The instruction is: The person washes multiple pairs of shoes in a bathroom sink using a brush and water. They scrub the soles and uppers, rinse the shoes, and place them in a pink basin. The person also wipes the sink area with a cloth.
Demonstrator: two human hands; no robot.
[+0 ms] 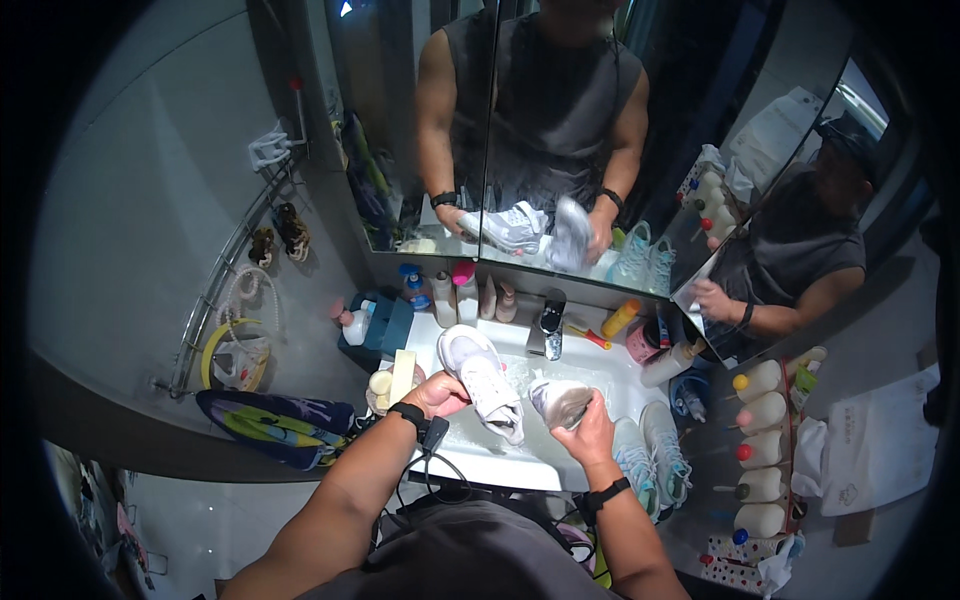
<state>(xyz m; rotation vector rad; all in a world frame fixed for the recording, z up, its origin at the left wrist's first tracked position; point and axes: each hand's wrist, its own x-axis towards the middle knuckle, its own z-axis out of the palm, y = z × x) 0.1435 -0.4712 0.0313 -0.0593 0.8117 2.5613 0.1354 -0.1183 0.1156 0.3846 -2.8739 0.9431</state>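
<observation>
My left hand [440,394] grips a white and grey sneaker [478,372] by its side, toe pointing away and opening toward me. In my right hand [588,432] is a second sneaker [558,400], smeared by motion, with its greyish sole partly showing. Both shoes are over the white sink [505,466], with a gap between them; the mirror shows the pair held side by side. Behind them stands the chrome faucet [549,322]. Whitish water seems to lie in the basin; how deep, I cannot tell.
Two pale blue sneakers [660,450] stand right of the sink. Pump bottles [465,292] line its back edge, near a red-and-yellow brush [590,337]. Left are a teal box [385,322] and a yellowish bar [403,376]. A mirror [560,120] rises behind; a patterned cloth [275,428] hangs left.
</observation>
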